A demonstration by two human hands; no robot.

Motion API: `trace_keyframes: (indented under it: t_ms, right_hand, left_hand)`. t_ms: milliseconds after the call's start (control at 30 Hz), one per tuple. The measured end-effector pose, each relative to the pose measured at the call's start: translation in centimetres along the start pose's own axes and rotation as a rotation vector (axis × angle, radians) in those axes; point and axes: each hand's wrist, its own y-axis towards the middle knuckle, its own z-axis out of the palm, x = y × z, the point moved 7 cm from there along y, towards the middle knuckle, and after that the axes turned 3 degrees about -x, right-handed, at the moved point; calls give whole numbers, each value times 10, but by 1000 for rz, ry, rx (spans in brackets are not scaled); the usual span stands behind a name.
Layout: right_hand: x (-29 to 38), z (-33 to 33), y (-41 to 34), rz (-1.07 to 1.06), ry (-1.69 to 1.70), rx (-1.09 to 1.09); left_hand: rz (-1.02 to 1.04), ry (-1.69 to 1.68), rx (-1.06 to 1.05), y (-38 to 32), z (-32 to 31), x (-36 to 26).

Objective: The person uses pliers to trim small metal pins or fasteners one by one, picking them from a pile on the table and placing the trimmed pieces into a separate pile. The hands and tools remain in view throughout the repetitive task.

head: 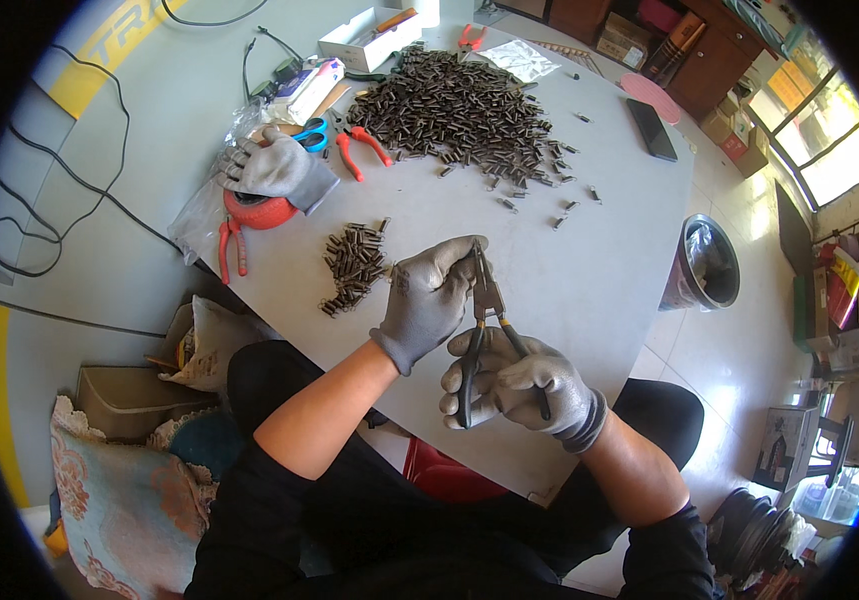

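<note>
My right hand (530, 382), in a grey work glove, holds long-nose pliers (488, 298) by their black handles, which are spread apart. My left hand (433, 289), also gloved, has its thumb and fingers closed at the tips of the plier jaws. Whether a small part is pinched there is hidden by the fingers. Just left of that hand lies a small pile of metal coil springs (354, 262) on the grey tabletop (587, 262). Farther back spreads a much larger heap of coil springs (459, 112), with several loose ones at its right edge.
Red-handled pliers (360, 150), blue-handled scissors (312, 135), a spare grey glove (272, 169) on a red roll (260, 212) and more red-handled pliers (231, 247) lie at the left. A white box (369, 41) stands behind, a black phone (651, 129) lies back right, and a bin (708, 262) stands beside the table.
</note>
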Motion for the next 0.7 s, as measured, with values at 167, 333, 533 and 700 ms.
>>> trace_keyframes:
  t_ms: [167,333,533,700]
  right_hand:
    - [1,-2,-1,-17,-69,-27]
    - [4,-2,-3,-26,-167,-40]
    - [5,-5,-3,-29,-258,-90]
    - [3,-5,3,-18,-62,0]
  left_hand:
    - [192,234,-71,1,-4,-12]
    - [289,398,-111,0,-7,-21]
    - [338,474,-133,-1,-7,-24]
    - [130,261,-21,6,-8,-4]
